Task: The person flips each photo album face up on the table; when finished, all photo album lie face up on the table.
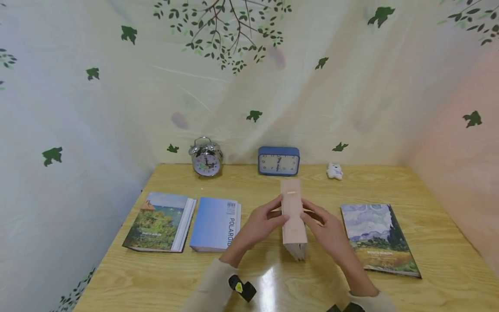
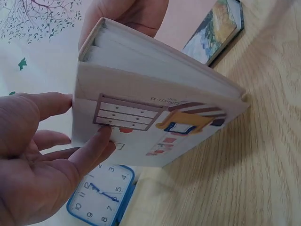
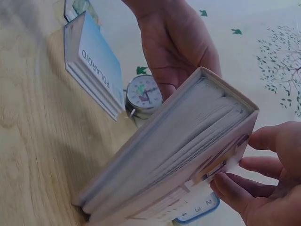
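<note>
Between my two hands a pale pink photo album [image 1: 294, 216] stands on its edge, spine up and page edges down toward the wood. My left hand [image 1: 262, 221] holds its left side near the spine, thumb and fingertips against the cover. From the opposite side my right hand [image 1: 324, 229] grips it in the same way. Drawings of a chest of drawers and other furniture decorate the cover [image 2: 141, 122] in the left wrist view. In the right wrist view the album's white pages [image 3: 174, 141] fan slightly apart between the covers.
Left on the table [image 1: 156, 281] lie a landscape-cover photo album [image 1: 156, 221] and a blue Polaroid album [image 1: 212, 225]. Another painted album [image 1: 376, 238] lies at right. Along the back stand a silver alarm clock [image 1: 206, 160], a blue clock [image 1: 278, 161] and a small white figure [image 1: 334, 171].
</note>
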Demonstrator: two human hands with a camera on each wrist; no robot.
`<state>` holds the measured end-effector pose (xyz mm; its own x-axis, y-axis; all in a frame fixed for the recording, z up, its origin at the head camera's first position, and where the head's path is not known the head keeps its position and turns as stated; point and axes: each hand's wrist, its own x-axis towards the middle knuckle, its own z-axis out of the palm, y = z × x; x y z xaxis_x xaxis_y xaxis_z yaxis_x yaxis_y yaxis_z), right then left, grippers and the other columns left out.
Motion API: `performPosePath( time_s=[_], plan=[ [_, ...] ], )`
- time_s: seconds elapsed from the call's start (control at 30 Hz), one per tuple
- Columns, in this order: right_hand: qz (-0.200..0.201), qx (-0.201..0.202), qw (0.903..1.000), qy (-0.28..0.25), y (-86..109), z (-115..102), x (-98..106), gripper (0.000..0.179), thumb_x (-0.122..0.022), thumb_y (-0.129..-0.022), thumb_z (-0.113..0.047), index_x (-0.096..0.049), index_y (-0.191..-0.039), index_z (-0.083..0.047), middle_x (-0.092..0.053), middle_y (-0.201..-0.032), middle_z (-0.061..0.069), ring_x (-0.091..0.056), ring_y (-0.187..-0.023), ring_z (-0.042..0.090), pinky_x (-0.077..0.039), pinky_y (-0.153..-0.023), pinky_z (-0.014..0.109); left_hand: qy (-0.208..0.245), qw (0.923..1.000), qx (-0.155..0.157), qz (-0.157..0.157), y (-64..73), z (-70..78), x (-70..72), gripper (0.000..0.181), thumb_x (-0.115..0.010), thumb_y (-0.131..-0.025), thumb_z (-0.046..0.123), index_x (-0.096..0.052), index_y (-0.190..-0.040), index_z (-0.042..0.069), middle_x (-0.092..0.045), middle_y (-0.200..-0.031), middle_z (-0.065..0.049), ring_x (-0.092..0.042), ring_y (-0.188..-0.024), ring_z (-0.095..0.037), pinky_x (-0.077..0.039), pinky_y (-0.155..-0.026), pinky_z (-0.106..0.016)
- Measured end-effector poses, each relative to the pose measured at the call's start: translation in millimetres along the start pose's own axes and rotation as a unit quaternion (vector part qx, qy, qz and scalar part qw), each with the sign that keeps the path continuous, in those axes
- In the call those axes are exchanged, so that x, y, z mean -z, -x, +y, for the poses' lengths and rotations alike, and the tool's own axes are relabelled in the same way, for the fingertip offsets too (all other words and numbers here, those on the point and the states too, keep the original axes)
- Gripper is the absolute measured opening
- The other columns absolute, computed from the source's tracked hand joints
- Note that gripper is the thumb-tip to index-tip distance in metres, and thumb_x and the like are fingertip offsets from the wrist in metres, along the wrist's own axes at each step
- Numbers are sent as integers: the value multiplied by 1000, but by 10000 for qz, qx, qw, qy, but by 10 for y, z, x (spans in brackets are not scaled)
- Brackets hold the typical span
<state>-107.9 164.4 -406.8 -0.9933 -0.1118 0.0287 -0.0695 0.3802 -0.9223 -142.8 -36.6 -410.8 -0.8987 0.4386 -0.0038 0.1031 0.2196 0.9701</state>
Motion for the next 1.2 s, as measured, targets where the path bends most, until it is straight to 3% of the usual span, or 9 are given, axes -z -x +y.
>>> performPosePath(
  time_s=[0.2, 0.4, 0.47, 0.57, 0.73, 0.9, 1.03, 1.2],
  plan=[
    [-160, 166, 9997, 39, -22, 25, -152, 50, -54, -97, -40, -49, -142, -19, -48, -144, 7, -46, -132, 28, -43, -102, 52, -514, 9985, 170, 52, 49, -24, 102, 58, -59, -95, 36, -37, -147, 28, -40, -150, -4, -53, -126, -25, -52, -93, -35],
    [-360, 234, 9990, 77, -55, 132, -275, 45, -56, -97, -25, -50, -140, -15, -44, -146, 13, -41, -135, 31, -46, -100, 42, -791, 9959, 373, 233, 82, -74, 186, 55, -61, -93, 38, -42, -145, 28, -41, -149, -9, -54, -124, -34, -54, -89, -39],
    [-428, 205, 9985, 264, -51, 170, -299, 45, -57, -97, -22, -50, -140, -13, -43, -146, 16, -41, -135, 35, -46, -100, 41, -785, 9952, 475, 330, 98, -76, 211, 56, -63, -92, 36, -44, -144, 26, -41, -147, -15, -54, -123, -38, -56, -86, -39],
    [-439, 128, 9949, 901, -27, 219, -315, 46, -58, -97, -25, -50, -140, -11, -44, -143, 23, -43, -131, 42, -44, -101, 51, -930, 9928, 597, 472, 119, -87, 246, 57, -64, -91, 36, -45, -143, 22, -41, -140, -22, -56, -118, -41, -57, -81, -38],
    [-449, -156, 9839, 1722, 4, 323, -311, 50, -57, -96, -31, -48, -141, -10, -40, -143, 30, -40, -129, 50, -37, -102, 62, -1403, 9864, 703, 485, 153, -139, 290, 57, -63, -92, 37, -45, -143, 18, -44, -135, -24, -59, -115, -39, -56, -84, -38],
    [-417, -401, 9818, 1808, -3, 390, -302, 55, -58, -96, -31, -43, -144, -9, -30, -147, 34, -31, -133, 54, -31, -104, 65, -1433, 9858, 808, 343, 151, -217, 247, 57, -60, -95, 34, -42, -144, 12, -45, -145, -17, -58, -119, -36, -54, -89, -41],
    [-370, -584, 9794, 1899, 2, 397, -292, 58, -59, -95, -30, -40, -146, -8, -24, -149, 35, -25, -135, 55, -27, -105, 67, -1547, 9830, 925, 361, 147, -274, 165, 56, -59, -95, 30, -41, -145, 11, -52, -140, -14, -58, -118, -33, -52, -93, -42],
    [-357, -506, 9780, 1992, 11, 418, -303, 59, -61, -94, -28, -41, -144, -6, -20, -150, 36, -23, -135, 56, -29, -104, 67, -1509, 9807, 1165, 426, 148, -313, 108, 55, -59, -95, 24, -41, -145, 11, -56, -136, -12, -59, -117, -28, -50, -96, -40]
  ],
)
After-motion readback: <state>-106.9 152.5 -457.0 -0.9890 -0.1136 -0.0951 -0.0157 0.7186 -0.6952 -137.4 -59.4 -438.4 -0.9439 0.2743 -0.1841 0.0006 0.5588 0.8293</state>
